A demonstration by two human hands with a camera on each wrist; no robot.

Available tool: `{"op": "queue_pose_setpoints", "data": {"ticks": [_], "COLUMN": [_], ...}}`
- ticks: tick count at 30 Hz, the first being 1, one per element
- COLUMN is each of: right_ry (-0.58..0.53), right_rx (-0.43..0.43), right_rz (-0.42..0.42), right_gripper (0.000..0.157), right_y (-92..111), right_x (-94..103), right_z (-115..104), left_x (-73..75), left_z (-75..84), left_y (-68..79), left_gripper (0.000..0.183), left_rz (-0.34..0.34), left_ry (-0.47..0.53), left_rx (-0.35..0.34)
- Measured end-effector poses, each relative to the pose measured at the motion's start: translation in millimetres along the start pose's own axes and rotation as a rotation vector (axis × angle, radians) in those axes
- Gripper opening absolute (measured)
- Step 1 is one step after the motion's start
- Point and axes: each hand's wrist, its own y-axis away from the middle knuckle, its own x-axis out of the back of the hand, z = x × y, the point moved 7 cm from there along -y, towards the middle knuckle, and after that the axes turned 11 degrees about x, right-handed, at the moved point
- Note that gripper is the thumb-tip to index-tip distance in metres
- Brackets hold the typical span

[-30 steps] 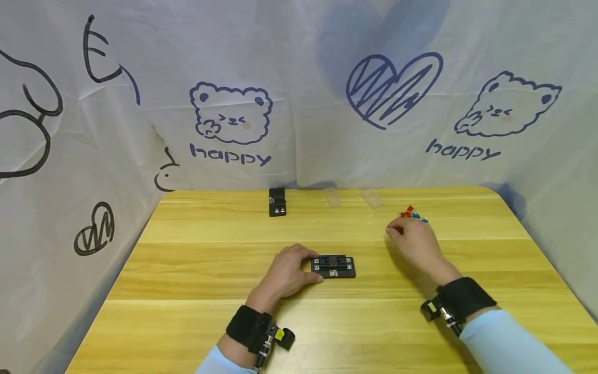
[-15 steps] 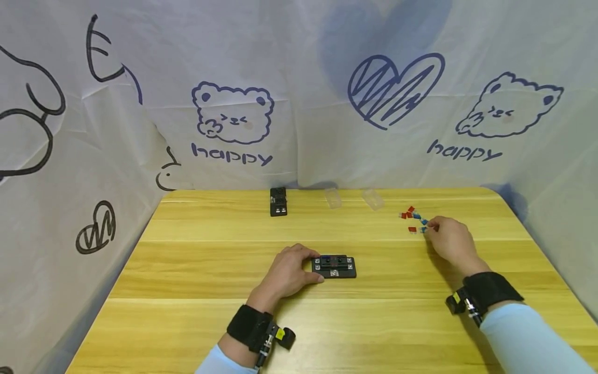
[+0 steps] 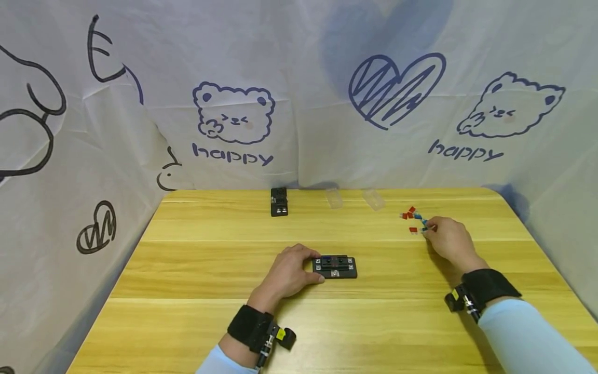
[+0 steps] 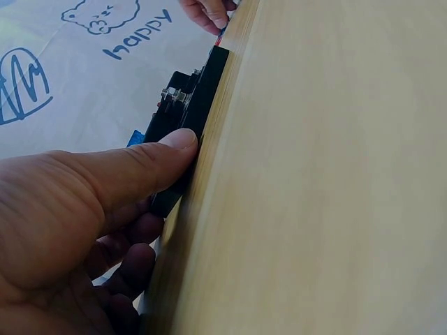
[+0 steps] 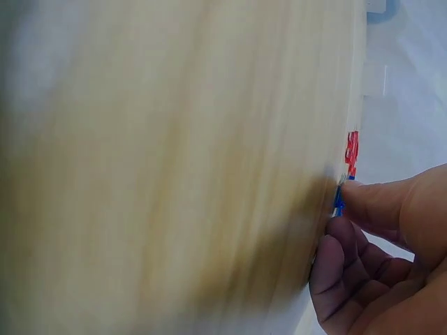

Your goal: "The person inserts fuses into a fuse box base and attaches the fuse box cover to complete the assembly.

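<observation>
Black block: it lay flat on the table [image 3: 187,322], its terminals upward; your left hand [image 3: 288,271] held the left end of this black block [image 3: 334,267].
Left fingers: grasping the block, your thumb against its near edge and the others toward its far side.
Blue piece: right of the block and farther from you than it was, the blue piece [image 5: 339,202] sat at the tips of your right hand [image 3: 449,240].
Right fingers: grasping the blue piece between thumb and forefinger, by the look of it; you could not tell whether it had left the table.
Loose neighbours: red pieces [image 3: 413,229] and other blue pieces [image 3: 418,216] lay near that pinch, likewise beyond and right of the block.
Good pinch: a light hold on the coloured body, prongs left free, probably served you best; squeezing hard risked flicking something so small away.
Good lift: straight up seemed wisest, since a sideways drag could have scattered the neighbours.
Steadying: your left grip did well to hold the block square, without covering its terminals.
</observation>
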Motion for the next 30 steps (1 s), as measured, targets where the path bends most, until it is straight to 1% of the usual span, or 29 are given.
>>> {"op": "queue_pose_setpoints", "data": {"ticks": [5, 10, 15, 18, 21, 25, 30], "right_ry": [-0.003, -0.021, -0.033, -0.048, -0.072, -0.108, -0.147], "right_rx": [-0.011, -0.054, -0.078, -0.069, -0.028, 0.043, 0.098], "right_rz": [0.005, -0.002, -0.011, 0.018, 0.072, 0.13, 0.129], "right_gripper": [0.024, 0.019, 0.019, 0.02, 0.019, 0.017, 0.019], "right_y": [0.8, 3.0, 6.0, 8.5, 10.4, 8.6, 4.5], "right_x": [0.0, 0.5, 0.9, 4.7, 10.7, 16.6, 15.0], "right_z": [1.5, 3.7, 3.4, -1.2, -15.5, -48.1, -88.9], "left_x": [-1.1, -1.4, -1.5, -1.5, -1.6, -1.2, -0.5], "left_z": [0.1, -0.1, 0.0, 0.3, 0.2, 0.1, 0.3], "left_y": [0.0, 0.0, 0.1, 0.4, 0.8, 1.3, 1.2], "left_gripper": [0.052, 0.052, 0.052, 0.052, 0.052, 0.052, 0.052], "left_rz": [0.001, 0.004, 0.004, 0.003, 0.0, -0.001, -0.001], "left_ry": [0.003, 0.005, 0.006, 0.007, 0.007, 0.002, 0.002], "left_rx": [-0.003, 0.0, 0.002, 0.002, 0.003, 0.003, 0.001]}}
